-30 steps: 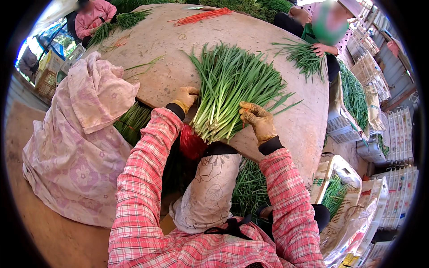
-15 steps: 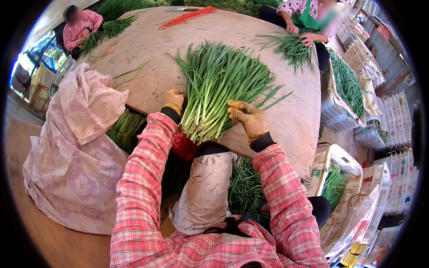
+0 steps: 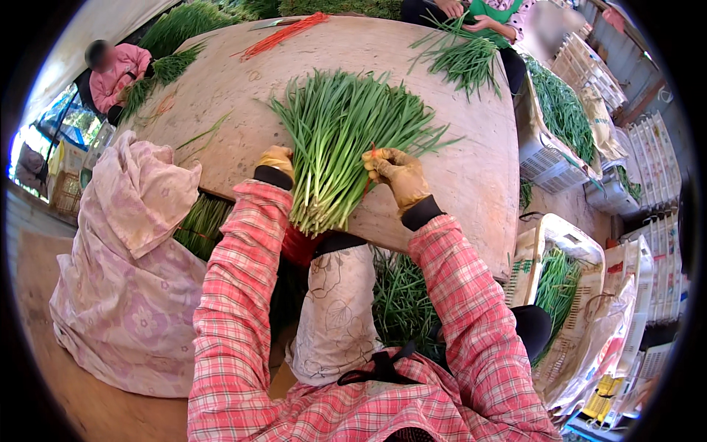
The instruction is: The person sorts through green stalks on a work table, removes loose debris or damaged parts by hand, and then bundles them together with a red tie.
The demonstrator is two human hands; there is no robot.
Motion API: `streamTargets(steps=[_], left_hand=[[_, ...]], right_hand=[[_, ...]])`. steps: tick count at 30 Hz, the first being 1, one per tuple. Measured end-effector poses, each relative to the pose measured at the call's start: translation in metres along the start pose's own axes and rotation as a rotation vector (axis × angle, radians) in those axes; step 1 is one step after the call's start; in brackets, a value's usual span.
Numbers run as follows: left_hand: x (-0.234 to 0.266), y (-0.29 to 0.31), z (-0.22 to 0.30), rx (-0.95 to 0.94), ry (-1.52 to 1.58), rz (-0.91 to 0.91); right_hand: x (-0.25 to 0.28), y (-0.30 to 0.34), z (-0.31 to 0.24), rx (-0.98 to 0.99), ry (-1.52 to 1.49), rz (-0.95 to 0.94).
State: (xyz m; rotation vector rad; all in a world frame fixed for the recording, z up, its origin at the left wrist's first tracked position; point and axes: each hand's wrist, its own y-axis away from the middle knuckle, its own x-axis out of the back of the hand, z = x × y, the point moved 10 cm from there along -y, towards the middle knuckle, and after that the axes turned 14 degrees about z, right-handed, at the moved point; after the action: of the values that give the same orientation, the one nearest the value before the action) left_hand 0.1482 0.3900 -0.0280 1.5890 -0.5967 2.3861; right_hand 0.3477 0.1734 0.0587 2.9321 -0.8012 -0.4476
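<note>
A thick bunch of garlic chives point(image 3: 342, 140) lies on the wooden table in front of me, pale stem ends toward me and green leaves fanned away. On its right side my right hand point(image 3: 399, 175), in a yellowish glove, pinches a thin red tie point(image 3: 371, 152). Part of the tie hangs below the fingers beside the stems. My left hand point(image 3: 277, 160), also gloved, is curled closed against the bunch's left edge. Its fingertips are turned away, so what they hold is hidden.
Loose red ties point(image 3: 283, 35) lie at the table's point(image 3: 243, 96) far side. Two people sit at its far left and far right, handling chives. Crates of greens point(image 3: 560, 283) stand at right; a patterned cloth point(image 3: 136, 287) covers something at left. More greens point(image 3: 401, 298) lie below the table edge.
My view has shifted slightly. The right hand's fingers have closed into a pinch, and the red tie shows more clearly. At the far right, the other person's hands have lifted off the chives.
</note>
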Motion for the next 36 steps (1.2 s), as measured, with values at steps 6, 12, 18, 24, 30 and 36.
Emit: streamTargets(steps=[6, 12, 18, 24, 30, 36], left_hand=[[0.112, 0.072, 0.125, 0.355, 0.749, 0.606], [0.143, 0.123, 0.205, -0.057, 0.951, 0.704], [0.094, 0.138, 0.273, 0.006, 1.160, -0.203], [0.061, 0.151, 0.281, -0.292, 0.575, -0.025], [0.069, 0.172, 0.293, -0.366, 0.444, 0.228], [0.050, 0.148, 0.271, -0.097, 1.156, -0.222]], right_hand=[[-0.033, 0.008, -0.008, 0.029, 0.015, -0.060], [0.012, 0.057, -0.038, 0.082, -0.017, -0.015], [0.070, 0.073, -0.041, -0.063, -0.206, 0.124], [0.075, 0.080, -0.037, -0.050, -0.122, 0.128], [0.076, 0.071, -0.030, 0.001, -0.008, 0.224], [0.063, 0.054, -0.025, 0.119, 0.231, 0.200]])
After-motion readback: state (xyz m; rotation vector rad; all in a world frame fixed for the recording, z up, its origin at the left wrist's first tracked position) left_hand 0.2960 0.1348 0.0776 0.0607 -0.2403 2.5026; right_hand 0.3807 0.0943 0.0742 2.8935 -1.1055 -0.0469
